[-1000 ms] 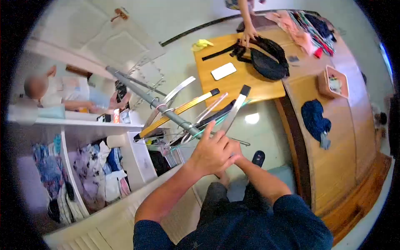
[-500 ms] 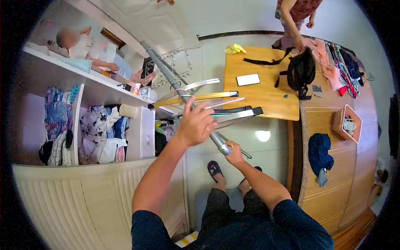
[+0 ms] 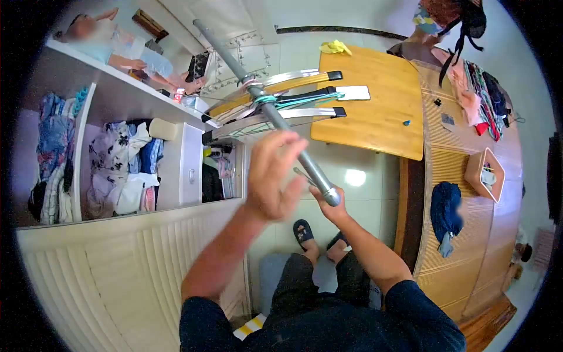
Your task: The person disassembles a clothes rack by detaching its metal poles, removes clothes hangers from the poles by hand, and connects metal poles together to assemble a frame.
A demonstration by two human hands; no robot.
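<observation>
A grey metal pole (image 3: 317,174) runs slantwise from near my body up toward the far left. Its capped near end rests in my right hand (image 3: 333,208), whose fingers are closed about it. Several clothes hangers (image 3: 293,85) hang on the pole further up, silver, yellow and black, with green cord (image 3: 264,100) looped around the pole among them. My left hand (image 3: 272,176) is raised just left of the pole, fingers apart and a little blurred, holding nothing. Whether its fingertips touch the pole I cannot tell.
To the left stands a cabinet with folded clothes (image 3: 117,164). A wooden table (image 3: 375,111) carries a white phone (image 3: 353,92) and a yellow cloth (image 3: 336,47). On the right mat lie dark blue clothing (image 3: 447,211) and a pink basket (image 3: 485,176). Two other people are further off.
The hangers now sit farther up the pole, away from me. My left hand has come off the hanger area, nearer to me. Another person has lifted the black bag from the table.
</observation>
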